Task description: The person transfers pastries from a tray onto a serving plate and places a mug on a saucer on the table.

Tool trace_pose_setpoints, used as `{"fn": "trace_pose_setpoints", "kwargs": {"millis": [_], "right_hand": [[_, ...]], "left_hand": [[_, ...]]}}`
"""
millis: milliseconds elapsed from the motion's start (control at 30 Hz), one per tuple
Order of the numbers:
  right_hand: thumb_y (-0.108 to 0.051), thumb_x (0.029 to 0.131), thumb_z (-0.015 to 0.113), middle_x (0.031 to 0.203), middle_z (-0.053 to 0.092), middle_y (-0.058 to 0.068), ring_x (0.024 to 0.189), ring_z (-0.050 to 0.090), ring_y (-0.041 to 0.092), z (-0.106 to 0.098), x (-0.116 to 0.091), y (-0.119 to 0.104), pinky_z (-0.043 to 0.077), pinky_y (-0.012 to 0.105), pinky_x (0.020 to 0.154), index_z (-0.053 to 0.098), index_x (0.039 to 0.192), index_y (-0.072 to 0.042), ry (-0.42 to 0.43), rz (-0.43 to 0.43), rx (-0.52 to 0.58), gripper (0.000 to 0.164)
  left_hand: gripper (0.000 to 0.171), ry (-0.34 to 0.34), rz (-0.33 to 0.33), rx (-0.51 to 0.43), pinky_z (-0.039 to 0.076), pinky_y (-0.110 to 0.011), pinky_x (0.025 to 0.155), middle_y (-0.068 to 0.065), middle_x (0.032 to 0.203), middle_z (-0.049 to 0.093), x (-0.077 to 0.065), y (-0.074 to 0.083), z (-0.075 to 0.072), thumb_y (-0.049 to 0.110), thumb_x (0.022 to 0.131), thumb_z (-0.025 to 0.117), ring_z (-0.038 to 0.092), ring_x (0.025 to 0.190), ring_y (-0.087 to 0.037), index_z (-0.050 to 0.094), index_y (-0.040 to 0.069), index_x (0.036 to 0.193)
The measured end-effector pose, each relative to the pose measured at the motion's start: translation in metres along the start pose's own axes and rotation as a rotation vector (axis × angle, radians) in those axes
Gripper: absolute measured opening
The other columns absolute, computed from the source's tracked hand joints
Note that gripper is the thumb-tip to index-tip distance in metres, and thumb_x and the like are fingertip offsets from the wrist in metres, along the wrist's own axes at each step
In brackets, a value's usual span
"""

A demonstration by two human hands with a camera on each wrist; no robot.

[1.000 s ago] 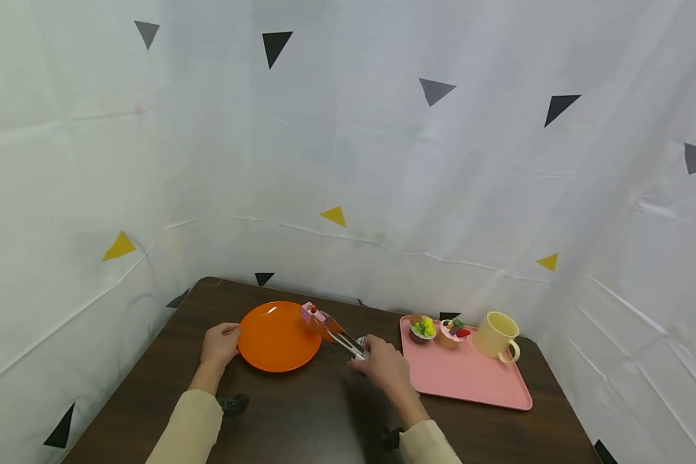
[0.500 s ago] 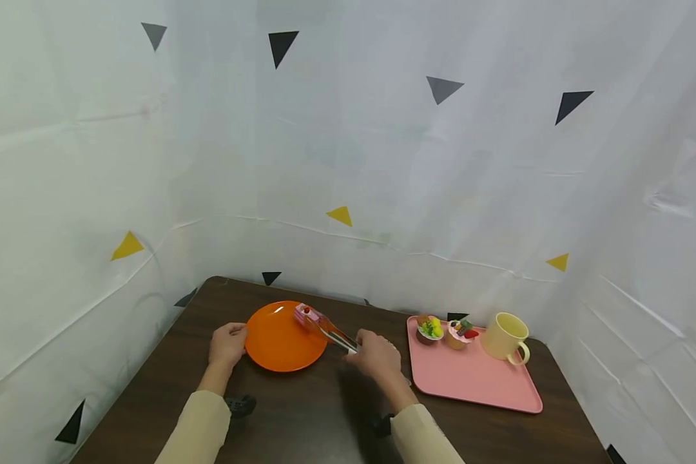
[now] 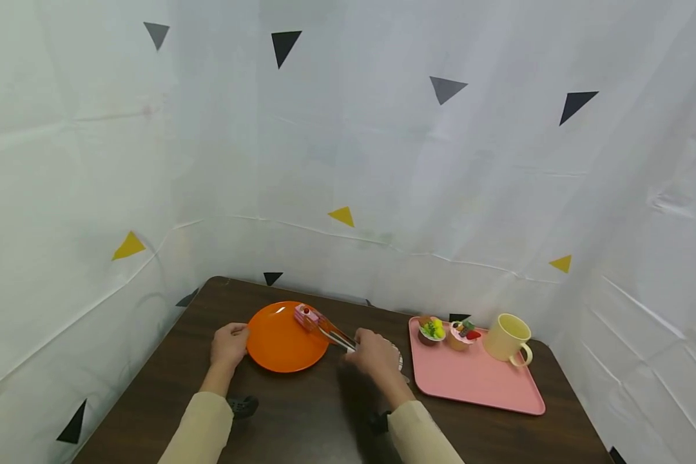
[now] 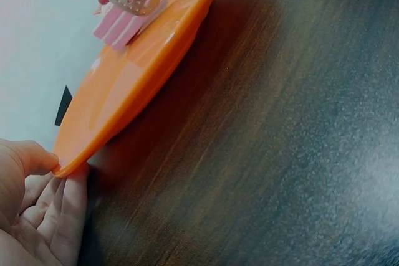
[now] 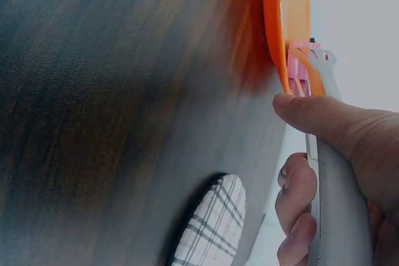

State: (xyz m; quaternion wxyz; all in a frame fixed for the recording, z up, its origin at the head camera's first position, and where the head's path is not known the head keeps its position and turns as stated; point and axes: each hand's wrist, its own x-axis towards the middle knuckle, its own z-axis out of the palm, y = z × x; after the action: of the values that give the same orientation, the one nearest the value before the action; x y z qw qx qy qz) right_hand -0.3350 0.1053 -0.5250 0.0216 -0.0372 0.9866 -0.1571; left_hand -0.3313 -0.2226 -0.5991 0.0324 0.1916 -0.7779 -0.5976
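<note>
My left hand (image 3: 227,348) pinches the left rim of a round orange plate (image 3: 281,351), thumb on top and fingers underneath in the left wrist view. With my right hand (image 3: 376,356) I grip metal tongs (image 3: 339,336), my thumb lying along them. Between the tong heads is a pink layered cake slice (image 4: 117,28) topped with a red cherry. It sits over the upper right part of the plate, close to the plate's surface. Slotted tong ends partly cover the slice in both wrist views.
A pink tray (image 3: 475,383) lies to the right, holding two decorated cupcakes (image 3: 432,331) and a yellow mug (image 3: 506,338). Beside my right hand is a round plaid coaster (image 5: 215,222), mostly hidden in the head view. A white patterned curtain (image 3: 383,161) hangs behind the dark wooden table (image 3: 301,419).
My right hand has moved left with the tongs, bringing the cake slice from the plate's right edge further in over the plate. The left hand keeps its hold on the rim.
</note>
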Motion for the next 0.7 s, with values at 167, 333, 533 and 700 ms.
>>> {"fn": "trace_pose_setpoints", "kwargs": {"millis": [167,333,533,700], "right_hand": [[-0.045,0.081,0.093,0.077,0.061,0.0,0.069,0.055,0.023,0.001,-0.001,0.002,0.045,0.038,0.063,0.071,0.104,-0.016,-0.006,0.005,-0.004,0.042],[-0.046,0.081,0.094,0.077,0.061,0.001,0.07,0.055,0.024,-0.001,-0.003,0.002,0.046,0.04,0.065,0.069,0.103,-0.016,-0.004,0.002,0.016,0.045],[-0.052,0.08,0.093,0.078,0.061,0.001,0.07,0.056,0.022,-0.003,-0.006,0.004,0.046,0.038,0.063,0.067,0.104,-0.016,-0.001,0.018,0.024,0.05],[-0.057,0.078,0.091,0.079,0.061,0.0,0.07,0.056,0.021,-0.004,-0.011,0.008,0.047,0.039,0.063,0.066,0.105,-0.016,0.003,0.011,0.046,0.055]], "left_hand": [[0.042,0.016,-0.004,0.008,0.062,-0.029,0.074,-0.025,0.136,0.069,0.001,0.0,0.003,0.027,0.109,0.054,0.072,0.107,-0.03,0.067,-0.001,0.139],[0.041,0.039,-0.013,0.025,0.06,-0.027,0.071,-0.024,0.133,0.071,-0.001,0.002,0.005,0.026,0.108,0.055,0.072,0.102,-0.028,0.068,0.0,0.136],[0.04,0.038,-0.004,0.013,0.06,-0.027,0.07,-0.025,0.131,0.071,-0.003,0.004,0.004,0.025,0.109,0.056,0.072,0.098,-0.027,0.068,-0.002,0.136],[0.04,0.036,0.003,-0.004,0.062,-0.028,0.071,-0.027,0.13,0.07,-0.006,0.005,0.001,0.023,0.109,0.056,0.072,0.1,-0.029,0.067,-0.004,0.136]]}}
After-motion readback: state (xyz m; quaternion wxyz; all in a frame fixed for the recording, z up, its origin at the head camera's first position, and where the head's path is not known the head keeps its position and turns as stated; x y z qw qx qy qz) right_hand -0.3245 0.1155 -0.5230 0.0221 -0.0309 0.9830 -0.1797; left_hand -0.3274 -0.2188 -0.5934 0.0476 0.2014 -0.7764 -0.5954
